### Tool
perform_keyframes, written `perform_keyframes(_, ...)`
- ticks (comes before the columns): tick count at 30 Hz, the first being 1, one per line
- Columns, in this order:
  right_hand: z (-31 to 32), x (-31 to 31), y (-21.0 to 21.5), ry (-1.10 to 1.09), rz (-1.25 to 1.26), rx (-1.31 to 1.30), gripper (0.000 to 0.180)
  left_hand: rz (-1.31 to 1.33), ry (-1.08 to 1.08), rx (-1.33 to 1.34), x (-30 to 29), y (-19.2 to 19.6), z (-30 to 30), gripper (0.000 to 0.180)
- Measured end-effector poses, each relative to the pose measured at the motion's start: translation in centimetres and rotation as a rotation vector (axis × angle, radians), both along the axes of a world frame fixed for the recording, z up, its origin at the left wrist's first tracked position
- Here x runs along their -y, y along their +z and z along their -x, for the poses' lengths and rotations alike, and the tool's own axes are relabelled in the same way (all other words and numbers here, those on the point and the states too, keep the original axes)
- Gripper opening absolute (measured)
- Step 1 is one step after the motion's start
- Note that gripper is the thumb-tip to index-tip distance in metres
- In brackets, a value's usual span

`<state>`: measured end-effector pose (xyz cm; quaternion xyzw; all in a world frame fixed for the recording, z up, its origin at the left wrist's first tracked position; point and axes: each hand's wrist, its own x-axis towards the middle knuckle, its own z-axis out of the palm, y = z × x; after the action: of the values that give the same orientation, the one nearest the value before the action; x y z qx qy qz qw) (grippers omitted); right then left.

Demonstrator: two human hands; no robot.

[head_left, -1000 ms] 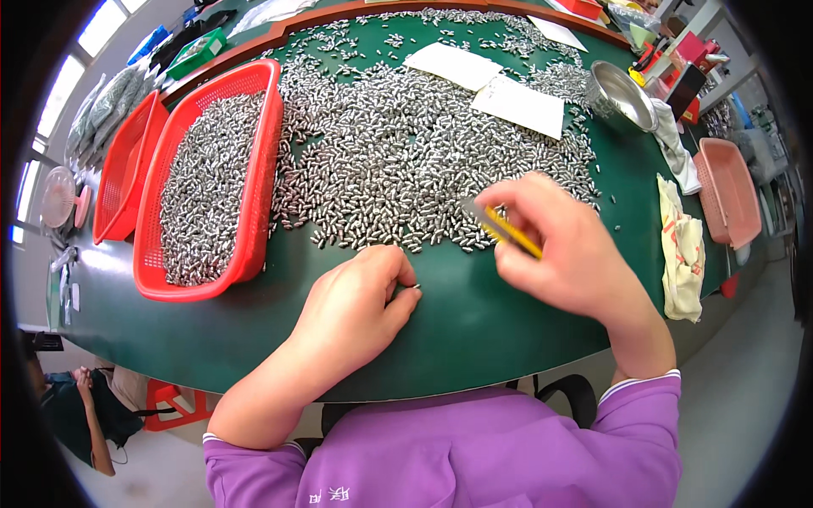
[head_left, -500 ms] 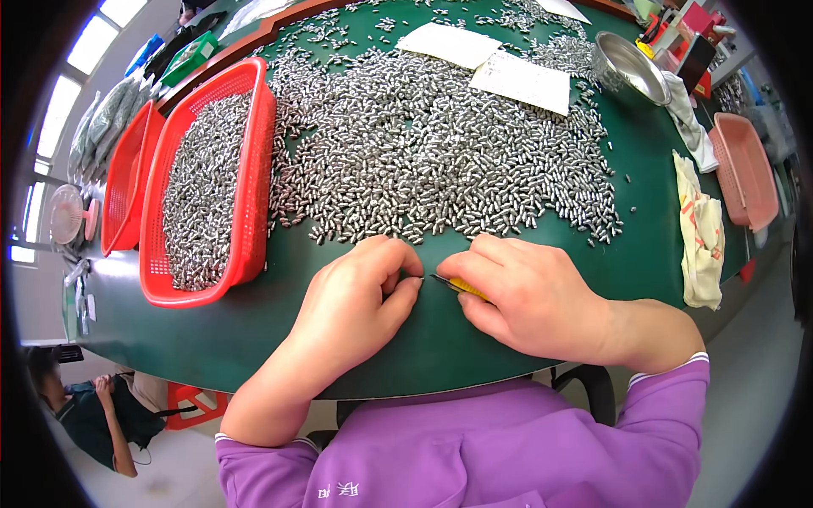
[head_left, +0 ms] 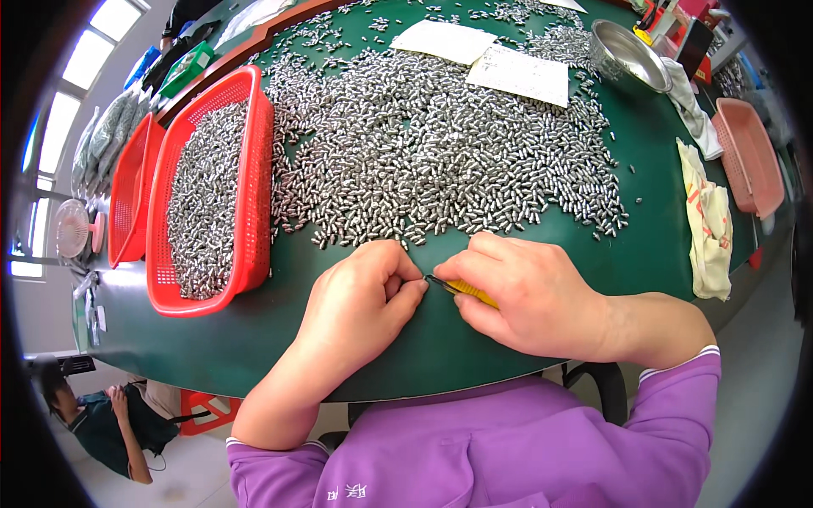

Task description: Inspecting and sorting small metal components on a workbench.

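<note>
Both hands meet at the near edge of the green table (head_left: 644, 254), knuckles up, forearms coming in from 5 and 7 o'clock in purple sleeves.

The left hand (head_left: 360, 296) is curled into a loose fist, thumb and forefinger pinched together at its 3 o'clock side. Whatever sits in that pinch is hidden by the fingers; it may be one of the small metal pieces, but I cannot tell.

The right hand (head_left: 525, 296) is closed around a yellow tool (head_left: 467, 292), gripped pen-like. Only a short yellow stretch and a dark tip show; the rest is covered by the palm. The tip points to 9 o'clock and touches, or all but touches, the left fingertips.

At 12 o'clock from the hands lies a broad spread of small silver pieces (head_left: 440, 152), its near edge just beyond the knuckles. At 10 o'clock a red basket (head_left: 254, 169) holds more of the same, with a second red basket (head_left: 127, 195) beside it, part hidden behind the first.

Two white papers (head_left: 517, 74) lie on the far side of the spread. A steel bowl (head_left: 627, 55) stands at 1 o'clock, a pink basket (head_left: 749, 157) at 2 o'clock, bent by the lens rim, and a pale cloth (head_left: 707, 224) hangs at the table's right edge.

At 8 o'clock, below the table, another person (head_left: 106, 415) is partly cut off by the frame.
</note>
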<state>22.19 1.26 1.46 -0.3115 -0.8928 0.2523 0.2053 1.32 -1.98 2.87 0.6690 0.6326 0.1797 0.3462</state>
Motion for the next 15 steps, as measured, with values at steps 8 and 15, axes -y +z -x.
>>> perform_keyframes(8, 0.0, -0.7, 0.0, 0.025, 0.119, -0.029, 0.015, 0.002, 0.002, -0.001, 0.0, -0.2, 0.2, 0.012)
perform_keyframes(15, 0.4, -1.3, 0.4, 0.078, 0.117, 0.051, 0.014, 0.058, -0.007, -0.014, -0.4, 0.0, 0.0, 0.012)
